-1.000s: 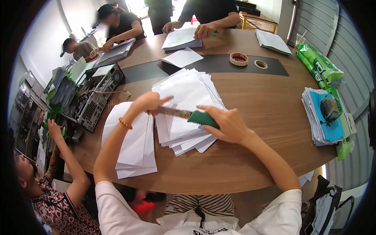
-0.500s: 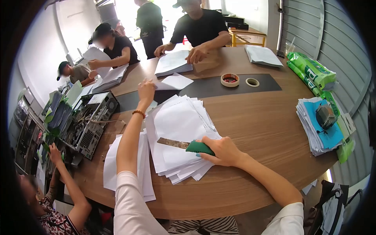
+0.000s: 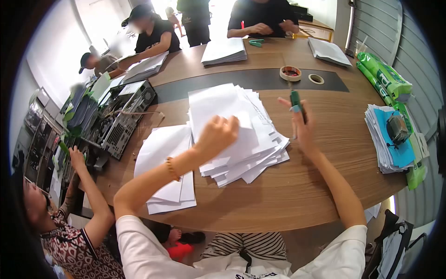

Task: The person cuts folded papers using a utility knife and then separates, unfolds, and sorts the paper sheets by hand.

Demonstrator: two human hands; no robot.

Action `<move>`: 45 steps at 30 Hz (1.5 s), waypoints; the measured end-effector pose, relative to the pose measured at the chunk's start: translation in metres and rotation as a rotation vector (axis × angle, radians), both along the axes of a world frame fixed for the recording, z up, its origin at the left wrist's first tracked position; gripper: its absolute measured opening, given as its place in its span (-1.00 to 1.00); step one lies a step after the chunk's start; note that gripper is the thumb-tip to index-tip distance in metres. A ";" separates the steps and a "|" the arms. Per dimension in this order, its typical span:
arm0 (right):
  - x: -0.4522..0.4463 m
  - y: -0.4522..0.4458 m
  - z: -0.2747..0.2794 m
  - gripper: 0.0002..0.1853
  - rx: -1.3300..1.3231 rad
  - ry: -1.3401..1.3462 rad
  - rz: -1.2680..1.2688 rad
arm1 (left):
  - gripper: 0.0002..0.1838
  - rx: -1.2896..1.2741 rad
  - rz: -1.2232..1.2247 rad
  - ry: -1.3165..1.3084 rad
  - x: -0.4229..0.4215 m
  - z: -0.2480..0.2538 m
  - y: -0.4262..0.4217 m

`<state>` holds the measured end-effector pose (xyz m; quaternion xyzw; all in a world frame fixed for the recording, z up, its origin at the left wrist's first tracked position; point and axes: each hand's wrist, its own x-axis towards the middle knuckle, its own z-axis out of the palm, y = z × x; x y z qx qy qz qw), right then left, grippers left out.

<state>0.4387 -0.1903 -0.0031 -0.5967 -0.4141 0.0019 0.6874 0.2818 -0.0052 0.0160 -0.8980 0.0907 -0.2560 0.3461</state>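
My left hand (image 3: 217, 136) is closed above a fanned stack of white paper (image 3: 223, 100), the fingers curled at a small white sheet (image 3: 244, 121) whose edge shows beside the knuckles. To the right of the stack, my right hand (image 3: 304, 123) is raised over the table and wrapped round the green handle (image 3: 296, 98) of a knife. The handle's end points up and away from me; the blade is mostly hidden by the hand. A second, lower pile of paper (image 3: 162, 153) lies left of the stack, under my left forearm.
Two tape rolls (image 3: 290, 73) lie on the dark strip. Paper stacks (image 3: 225, 50) and a green clip (image 3: 256, 43) stand at the far side near co-workers. An opened computer case (image 3: 127, 118) is at left. Green packs (image 3: 385, 76) and papers under a blue sheet (image 3: 388, 139) are right.
My left hand has drawn back from the far side to the stack with paper. My right hand has lifted the knife off the stack, rightward. The far co-worker's hands have left their paper stack.
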 end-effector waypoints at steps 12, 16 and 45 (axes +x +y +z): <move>-0.028 0.042 0.037 -0.66 -0.411 -0.286 0.000 | -0.72 -0.393 0.006 0.096 0.000 -0.016 -0.061; -0.039 0.058 0.052 -0.65 -0.486 -0.143 0.104 | -0.65 -0.859 -0.034 -0.090 -0.042 0.014 -0.036; -0.028 0.084 0.005 -0.58 -0.568 0.354 0.324 | -0.69 -2.284 -0.549 -0.701 -0.156 0.073 0.126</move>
